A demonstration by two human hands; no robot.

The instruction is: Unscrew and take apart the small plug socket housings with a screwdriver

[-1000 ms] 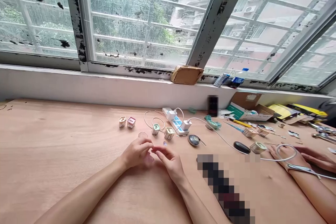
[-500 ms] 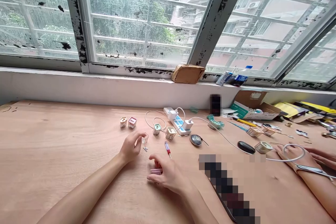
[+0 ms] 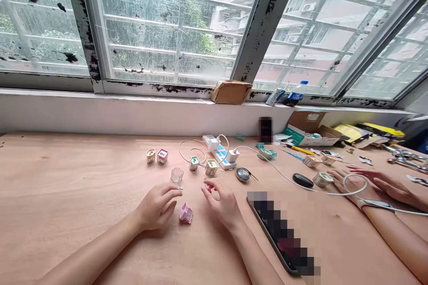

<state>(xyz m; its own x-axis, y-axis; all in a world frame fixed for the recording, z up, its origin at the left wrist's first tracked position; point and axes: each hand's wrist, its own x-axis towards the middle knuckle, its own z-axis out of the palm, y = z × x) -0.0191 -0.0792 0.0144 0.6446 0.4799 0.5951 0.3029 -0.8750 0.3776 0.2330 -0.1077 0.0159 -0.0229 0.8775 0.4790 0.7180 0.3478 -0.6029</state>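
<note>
A small pink cube-shaped housing (image 3: 186,213) lies on the wooden table (image 3: 67,187) between my hands. My left hand (image 3: 156,207) is loosely curled, with its thumb and forefinger pinched at a tiny metal part (image 3: 180,188). My right hand (image 3: 223,202) closes its fingertips on a small red-handled screwdriver (image 3: 207,186). A clear plastic cover (image 3: 177,174) stands just beyond my left fingertips, untouched.
Several small cube plugs (image 3: 162,156) and a white power strip (image 3: 220,153) with chargers lie farther back. A phone (image 3: 281,236) rests right of my right arm. Another person's hands (image 3: 368,182) hold a white cable at the right, near an open cardboard box (image 3: 310,133).
My right hand left the pink housing on the table and moved forward to the screwdriver. My left hand let go of the clear cover and drew back to the small metal part.
</note>
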